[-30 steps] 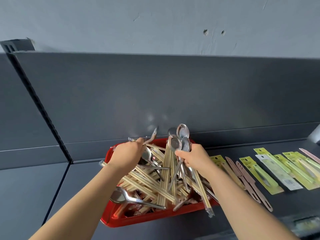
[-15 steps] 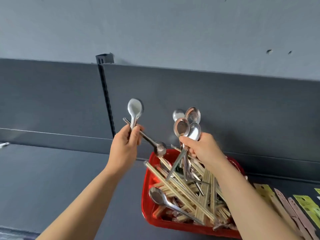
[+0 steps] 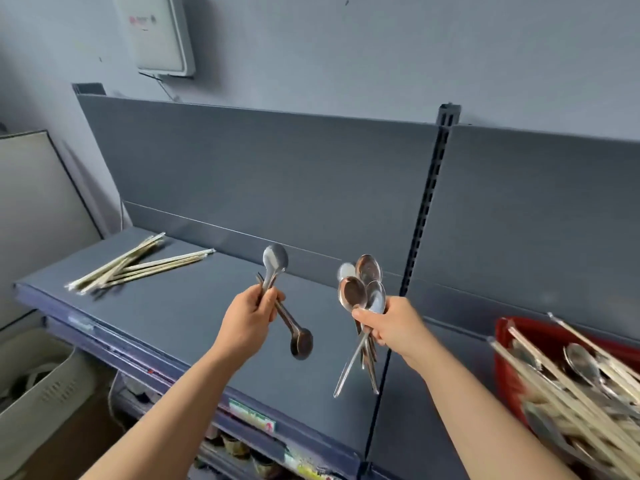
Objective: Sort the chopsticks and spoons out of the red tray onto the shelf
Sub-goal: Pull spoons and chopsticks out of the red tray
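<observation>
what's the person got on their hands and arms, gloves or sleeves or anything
Nothing worn shows. The left hand and right hand are bare, no gloves, and no ring, watch or bracelet is visible. The left forearm and right forearm are uncovered down to the picture's lower edge, so no sleeve comes into view.

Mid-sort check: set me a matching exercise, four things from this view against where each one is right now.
Things
1. bundle of shiny metal spoons, bowls up
2. pair of metal spoons, bowls pointing opposite ways
3. pile of pale wrapped wooden chopsticks
4. red plastic tray

Places
A. lying on the grey metal shelf, far left
B. gripped in the right hand
C. at the right edge of view, heaped with cutlery
D. gripped in the left hand

Pairs: 1-B, 2-D, 3-A, 4-C
</observation>
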A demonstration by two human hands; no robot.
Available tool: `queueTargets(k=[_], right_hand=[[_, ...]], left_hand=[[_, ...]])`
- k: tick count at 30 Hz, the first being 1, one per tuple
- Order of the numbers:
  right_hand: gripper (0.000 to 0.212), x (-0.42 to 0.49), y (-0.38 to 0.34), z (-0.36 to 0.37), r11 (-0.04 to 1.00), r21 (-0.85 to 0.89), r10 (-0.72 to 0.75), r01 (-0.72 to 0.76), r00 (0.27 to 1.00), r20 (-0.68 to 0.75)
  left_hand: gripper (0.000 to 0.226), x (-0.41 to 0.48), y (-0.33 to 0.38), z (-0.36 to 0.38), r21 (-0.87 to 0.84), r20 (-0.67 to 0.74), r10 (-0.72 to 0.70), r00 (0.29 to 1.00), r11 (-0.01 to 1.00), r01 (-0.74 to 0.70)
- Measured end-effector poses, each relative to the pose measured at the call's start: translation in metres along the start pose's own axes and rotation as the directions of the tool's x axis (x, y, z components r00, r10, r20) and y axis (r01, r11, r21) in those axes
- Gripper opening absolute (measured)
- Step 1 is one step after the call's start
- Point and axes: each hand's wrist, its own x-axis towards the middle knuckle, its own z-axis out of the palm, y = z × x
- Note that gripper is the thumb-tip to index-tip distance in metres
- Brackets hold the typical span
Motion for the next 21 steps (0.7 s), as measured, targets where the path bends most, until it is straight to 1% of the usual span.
queueTargets(k=[4,7,9,12,17,21], right_hand=[[0.019,0.022,0.005,0.055,0.993,-0.005,0.116,-0.117,0.992,-0.053],[0.013,0.034,0.008,0.082,0.980,0.013,0.197,-0.197,0.977,-0.078],[0.014,0.041,0.011,0.092,0.970,0.029,0.242,-0.240,0.966,-0.094],[0.013,0.052,0.016,0.101,0.961,0.006,0.276,-0.277,0.953,-0.129],[0.012,0.075,0.027,0.107,0.952,0.008,0.305,-0.307,0.941,-0.144],[0.019,0.091,0.038,0.111,0.944,-0.037,0.316,-0.327,0.932,-0.176]], left_hand=[[0.031,0.033,-0.034,-0.036,0.123,0.126,-0.081,0.989,0.990,0.066],[0.032,0.057,-0.050,-0.045,0.164,0.226,-0.112,0.968,0.983,0.076],[0.032,0.072,-0.059,-0.044,0.170,0.284,-0.130,0.950,0.982,0.084],[0.033,0.093,-0.069,-0.036,0.169,0.356,-0.165,0.920,0.979,0.110],[0.035,0.119,-0.076,-0.010,0.192,0.458,-0.240,0.856,0.967,0.168],[0.035,0.136,-0.083,0.010,0.176,0.498,-0.285,0.819,0.958,0.226]])
